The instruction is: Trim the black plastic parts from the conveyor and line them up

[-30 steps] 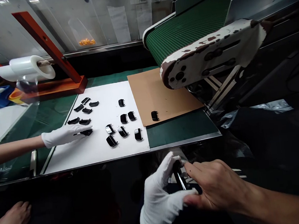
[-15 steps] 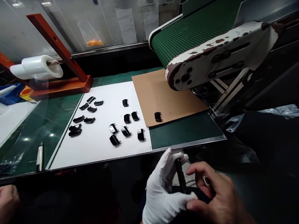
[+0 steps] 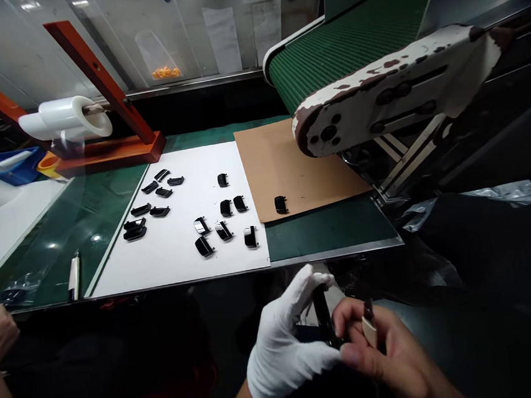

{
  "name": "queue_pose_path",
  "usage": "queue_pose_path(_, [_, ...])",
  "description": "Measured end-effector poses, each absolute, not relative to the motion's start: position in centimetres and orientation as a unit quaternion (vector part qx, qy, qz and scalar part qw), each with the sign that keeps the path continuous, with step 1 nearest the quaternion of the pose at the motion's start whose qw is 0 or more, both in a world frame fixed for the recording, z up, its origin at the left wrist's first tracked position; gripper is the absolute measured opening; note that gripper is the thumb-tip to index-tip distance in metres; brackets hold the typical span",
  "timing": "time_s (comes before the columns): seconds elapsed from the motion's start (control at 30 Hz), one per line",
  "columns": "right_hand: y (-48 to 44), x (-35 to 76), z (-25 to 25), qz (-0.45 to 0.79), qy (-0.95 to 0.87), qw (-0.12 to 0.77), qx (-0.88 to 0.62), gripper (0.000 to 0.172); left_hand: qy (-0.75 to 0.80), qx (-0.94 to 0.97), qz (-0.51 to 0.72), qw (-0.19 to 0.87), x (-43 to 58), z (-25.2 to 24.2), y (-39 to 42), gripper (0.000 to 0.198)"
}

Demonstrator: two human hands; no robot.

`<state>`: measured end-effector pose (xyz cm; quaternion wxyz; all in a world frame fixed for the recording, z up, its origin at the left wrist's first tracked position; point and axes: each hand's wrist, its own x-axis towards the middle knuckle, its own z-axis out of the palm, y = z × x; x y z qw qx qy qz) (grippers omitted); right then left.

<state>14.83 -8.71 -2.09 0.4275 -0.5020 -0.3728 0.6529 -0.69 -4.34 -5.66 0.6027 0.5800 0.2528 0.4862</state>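
Part [image 3: 322, 313] lengthwise, gloved fingers [image 3: 301, 285] to thumb [image 3: 319, 356]

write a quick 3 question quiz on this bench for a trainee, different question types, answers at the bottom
1. True or false: the wearer's right hand has a white glove on.
2. How many parts lie on the brown cardboard?
3. Fill in the colour: the held part, in the wearer's left hand, is ____.

Key:
1. False, it is bare.
2. One.
3. Black.
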Motion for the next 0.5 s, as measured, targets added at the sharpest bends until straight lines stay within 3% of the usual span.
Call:
queue_pose_path(0.1, [-8.3,15.2,-2.5,0.767,-0.269,0.398,-0.426,0.038,0.265,0.611,0.468,0.580,-0.7,-5.8,-4.4,0.091])
queue_pose_path(0.23, [-8.3,15.4,-3.7,0.791,-0.230,0.395,-0.405,0.039,0.294,0.626,0.455,0.561,-0.9,-6.5,-4.2,0.096])
queue_pose_path(0.37, [-8.0,15.6,-6.4,0.712,-0.271,0.438,-0.477,0.036,0.315,0.608,0.455,0.570,-2.1,-7.0,-3.3,0.086])
queue_pose_path(0.5, [-7.9,15.9,-8.7,0.535,-0.360,0.424,-0.636,0.038,0.404,0.672,0.410,0.466,-3.8,-7.3,-2.2,0.085])
